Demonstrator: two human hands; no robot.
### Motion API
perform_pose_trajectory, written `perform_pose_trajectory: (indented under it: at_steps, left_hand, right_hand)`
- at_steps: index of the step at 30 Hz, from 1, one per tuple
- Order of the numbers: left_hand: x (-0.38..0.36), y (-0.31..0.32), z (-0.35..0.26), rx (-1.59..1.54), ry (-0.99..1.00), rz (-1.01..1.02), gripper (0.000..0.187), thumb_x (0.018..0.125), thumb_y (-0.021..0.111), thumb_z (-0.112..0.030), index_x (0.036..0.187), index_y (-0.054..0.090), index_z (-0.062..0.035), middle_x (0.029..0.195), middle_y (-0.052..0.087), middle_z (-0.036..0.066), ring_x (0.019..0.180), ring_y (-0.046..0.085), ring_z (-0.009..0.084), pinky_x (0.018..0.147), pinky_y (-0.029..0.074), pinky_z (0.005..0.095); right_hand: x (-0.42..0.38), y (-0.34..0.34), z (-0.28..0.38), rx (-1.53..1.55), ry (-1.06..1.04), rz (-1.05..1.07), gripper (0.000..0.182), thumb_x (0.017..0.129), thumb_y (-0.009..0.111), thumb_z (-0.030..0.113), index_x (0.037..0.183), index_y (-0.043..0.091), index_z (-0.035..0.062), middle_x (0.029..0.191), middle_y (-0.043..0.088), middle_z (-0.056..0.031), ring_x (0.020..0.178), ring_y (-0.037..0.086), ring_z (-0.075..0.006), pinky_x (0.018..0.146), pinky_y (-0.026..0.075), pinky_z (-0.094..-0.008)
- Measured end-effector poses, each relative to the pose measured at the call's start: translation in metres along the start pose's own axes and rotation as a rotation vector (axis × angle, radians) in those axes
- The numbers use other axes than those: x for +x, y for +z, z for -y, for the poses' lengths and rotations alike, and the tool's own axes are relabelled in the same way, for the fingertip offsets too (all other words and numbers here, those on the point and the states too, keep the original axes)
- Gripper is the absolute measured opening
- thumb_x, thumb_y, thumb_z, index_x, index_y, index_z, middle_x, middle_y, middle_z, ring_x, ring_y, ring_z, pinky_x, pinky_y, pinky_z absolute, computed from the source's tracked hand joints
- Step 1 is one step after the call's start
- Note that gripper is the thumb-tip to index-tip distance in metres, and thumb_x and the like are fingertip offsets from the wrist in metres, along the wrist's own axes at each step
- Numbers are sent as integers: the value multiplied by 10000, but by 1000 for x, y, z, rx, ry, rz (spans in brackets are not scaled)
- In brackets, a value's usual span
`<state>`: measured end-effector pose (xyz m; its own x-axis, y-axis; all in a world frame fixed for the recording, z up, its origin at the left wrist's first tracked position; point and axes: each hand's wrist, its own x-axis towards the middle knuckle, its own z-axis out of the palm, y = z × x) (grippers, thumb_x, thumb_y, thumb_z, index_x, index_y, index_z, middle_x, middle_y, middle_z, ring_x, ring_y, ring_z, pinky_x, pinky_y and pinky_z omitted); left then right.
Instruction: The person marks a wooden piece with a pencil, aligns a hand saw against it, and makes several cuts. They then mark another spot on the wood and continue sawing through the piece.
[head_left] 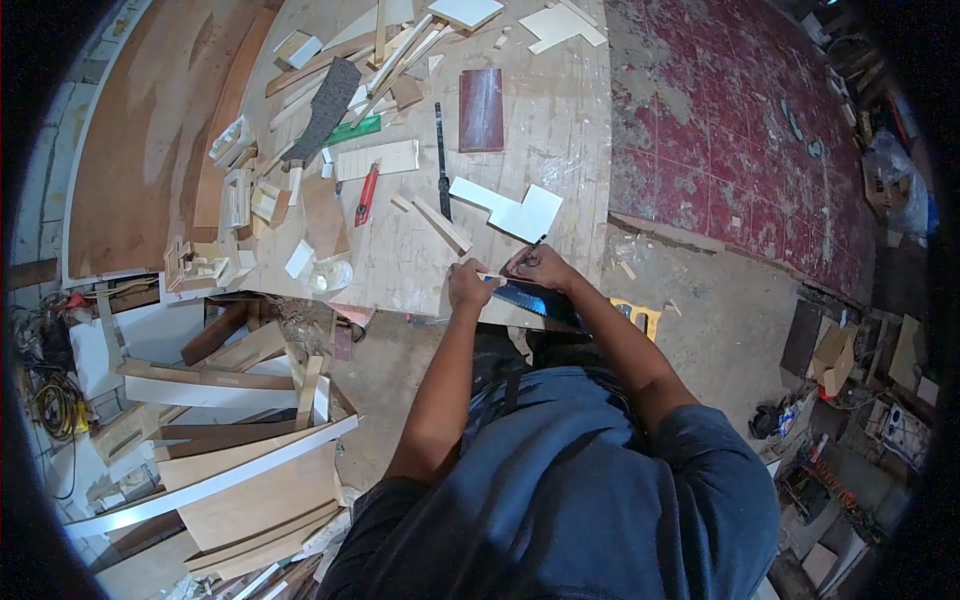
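At the near edge of the wooden table (400, 285), my left hand (470, 284) is closed on a small light wood piece (492, 279). Close on its right, my right hand (540, 268) is closed around a thin dark marking tool (541, 240), whose upper end sticks out above the fingers. Below both hands lies a saw with a bluish blade (535, 298) and a yellow handle (640, 316) over the table's edge. A white angular board (525, 212) lies just beyond my right hand. Narrow wood strips (440, 222) lie beyond my left hand.
A red cutter (367, 195), a black bar (442, 160) and a reddish-brown block (481, 110) lie farther back. Wood offcuts and a dark grey abrasive strip (325, 110) crowd the left. Stacked boards (250, 480) stand on the lower left floor.
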<state>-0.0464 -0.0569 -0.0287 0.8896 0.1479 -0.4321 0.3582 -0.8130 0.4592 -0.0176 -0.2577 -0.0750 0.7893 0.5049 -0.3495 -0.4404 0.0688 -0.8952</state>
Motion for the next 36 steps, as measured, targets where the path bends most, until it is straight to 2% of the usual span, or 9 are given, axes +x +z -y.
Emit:
perform_pose_trajectory:
  at_steps: [1, 4, 7, 18, 24, 26, 36]
  left_hand:
    - [0, 1, 1, 0, 2, -3, 488, 578, 929, -348, 917, 669, -113, 1045, 610, 172, 1035, 593, 346, 896, 497, 423]
    - [2, 3, 4, -9, 8, 1, 497, 570, 933, -356, 920, 674, -116, 1041, 608, 173, 1035, 593, 353, 888, 501, 426]
    - [1, 1, 1, -11, -9, 13, 503, 567, 935, -360, 922, 677, -115, 1045, 604, 175, 1045, 591, 360, 886, 506, 430]
    - [1, 1, -1, 17, -39, 15, 499, 573, 933, -356, 926, 678, -113, 1096, 590, 173, 1075, 583, 353, 913, 508, 431]
    - [-2, -2, -4, 13, -37, 11, 491, 579, 931, -350, 921, 676, -108, 1051, 616, 168, 1072, 581, 340, 915, 501, 423]
    - [-2, -3, -3, 18, 32, -3, 485, 589, 927, -344, 922, 674, -99, 1015, 644, 166, 1064, 584, 339, 905, 497, 426]
    - [1, 1, -1, 30, -16, 14, 467, 600, 922, -337, 923, 683, -100, 1023, 651, 167, 1061, 591, 344, 909, 494, 433]
  right_hand:
    - [1, 0, 0, -126, -7, 26, 147, 832, 743, 142, 886, 708, 10, 823, 687, -32, 749, 621, -103, 692, 516, -269]
    - [5, 0, -1, -227, -94, 34, 142, 793, 784, 146, 856, 713, 41, 777, 654, 8, 707, 570, -85, 660, 478, -265]
    - [2, 1, 5, -200, -97, 56, 162, 770, 807, 165, 856, 714, 63, 747, 626, 29, 682, 530, -80, 647, 453, -261]
    - [5, -3, -4, -269, -85, 48, 221, 761, 820, 208, 886, 728, 51, 762, 637, 22, 692, 533, -88, 659, 451, -266]
    - [3, -3, -1, -278, -71, 49, 232, 765, 817, 227, 896, 734, 56, 774, 646, 18, 705, 537, -90, 665, 453, -267]
    - [4, -3, -3, -254, -76, 49, 234, 764, 818, 229, 896, 734, 56, 775, 647, 19, 706, 538, -89, 665, 452, -266]
    - [1, 0, 6, -282, -126, 67, 201, 772, 802, 211, 875, 722, 58, 764, 633, 24, 710, 536, -86, 661, 443, -268]
